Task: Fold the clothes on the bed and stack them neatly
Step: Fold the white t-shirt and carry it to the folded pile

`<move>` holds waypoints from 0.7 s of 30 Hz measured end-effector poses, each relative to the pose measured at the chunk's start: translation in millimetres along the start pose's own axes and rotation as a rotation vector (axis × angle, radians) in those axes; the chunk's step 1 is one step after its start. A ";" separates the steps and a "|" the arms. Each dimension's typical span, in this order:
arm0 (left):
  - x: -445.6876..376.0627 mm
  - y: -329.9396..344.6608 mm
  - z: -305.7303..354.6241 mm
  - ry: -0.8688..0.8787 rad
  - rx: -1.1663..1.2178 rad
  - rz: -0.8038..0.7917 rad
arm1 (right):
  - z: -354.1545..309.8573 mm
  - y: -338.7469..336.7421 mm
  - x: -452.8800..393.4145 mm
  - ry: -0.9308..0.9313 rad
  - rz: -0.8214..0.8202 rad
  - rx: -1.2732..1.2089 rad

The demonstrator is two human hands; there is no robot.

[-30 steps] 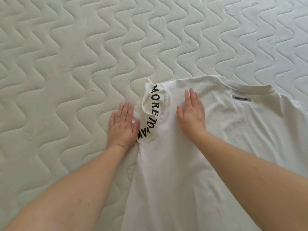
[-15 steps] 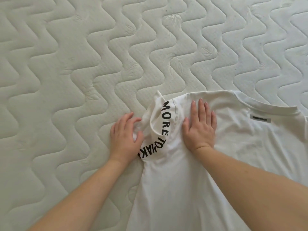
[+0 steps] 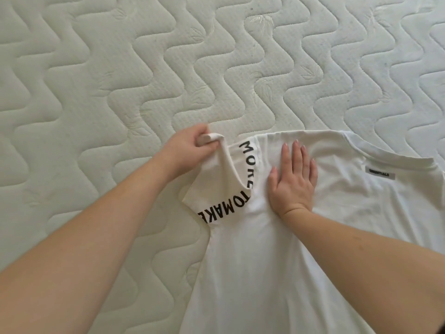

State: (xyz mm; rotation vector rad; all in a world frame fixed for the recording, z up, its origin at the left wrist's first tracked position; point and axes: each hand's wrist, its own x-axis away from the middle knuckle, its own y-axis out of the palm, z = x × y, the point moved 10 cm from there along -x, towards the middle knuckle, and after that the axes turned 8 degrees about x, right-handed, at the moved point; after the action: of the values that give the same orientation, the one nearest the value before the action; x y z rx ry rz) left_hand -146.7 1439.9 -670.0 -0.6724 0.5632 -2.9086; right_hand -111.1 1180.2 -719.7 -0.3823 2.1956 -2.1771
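Two bare arms reach forward over a pale quilted bed [image 3: 96, 92] stitched in wavy lines. At the left, the left hand [image 3: 185, 150] is curled around the hem edge of a sleeve [image 3: 216, 179], pinching it between thumb and fingers and lifting that edge off the bed, so the sleeve opening stands up as a loose loop. Black printed lettering [image 3: 248, 165] runs in a curve along the sleeve; the letters read "MORE" near the top and "TOMAKE" lower down, partly creased by the fold.

Just right of the lettering, the right hand [image 3: 292, 179] lies flat on the white T-shirt [image 3: 265, 273], fingers straight and close together, palm pressing the fabric down near the shoulder. The two hands are near each other but apart, with the raised sleeve between them.

The shirt is spread on the bed from the centre to the right edge and down to the bottom of the view, its body mostly smooth with soft wrinkles. Farther right, the ribbed neckline [image 3: 390, 160] curves across, and a small grey label [image 3: 380, 175] sits just below it; its text is too small to read surely.
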 end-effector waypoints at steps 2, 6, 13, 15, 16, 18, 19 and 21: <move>18.7 -27.7 -22.2 -0.060 0.107 0.158 | 0.3 -1.6 0.3 0.004 0.010 -0.006; 58.9 -50.7 -62.5 -0.183 0.215 0.384 | -0.2 -2.1 0.6 0.007 0.012 -0.021; 94.2 0.3 -97.0 -0.417 0.751 0.239 | -0.4 -1.9 0.2 -0.002 0.028 -0.004; 98.2 8.5 -92.2 -0.402 0.737 0.190 | -1.2 -2.0 0.4 -0.011 0.036 -0.006; 99.2 12.9 -88.0 -0.385 0.709 0.164 | -0.6 -2.2 0.4 -0.011 0.039 -0.006; 99.1 22.4 -79.1 -0.346 0.621 0.115 | -0.1 -1.7 0.5 -0.012 0.040 -0.005; 98.4 26.6 -75.2 -0.332 0.580 0.103 | -0.2 -1.7 0.5 -0.014 0.038 -0.008; 96.6 29.1 -67.5 -0.297 0.526 0.127 | -0.7 -2.0 0.6 -0.016 0.034 -0.012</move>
State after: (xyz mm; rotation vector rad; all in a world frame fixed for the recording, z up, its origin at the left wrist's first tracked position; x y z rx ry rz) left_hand -262.6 1417.8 -698.3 -0.9131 -0.1825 -2.5905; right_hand -111.5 1180.8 -717.6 -0.3587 2.1914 -2.1366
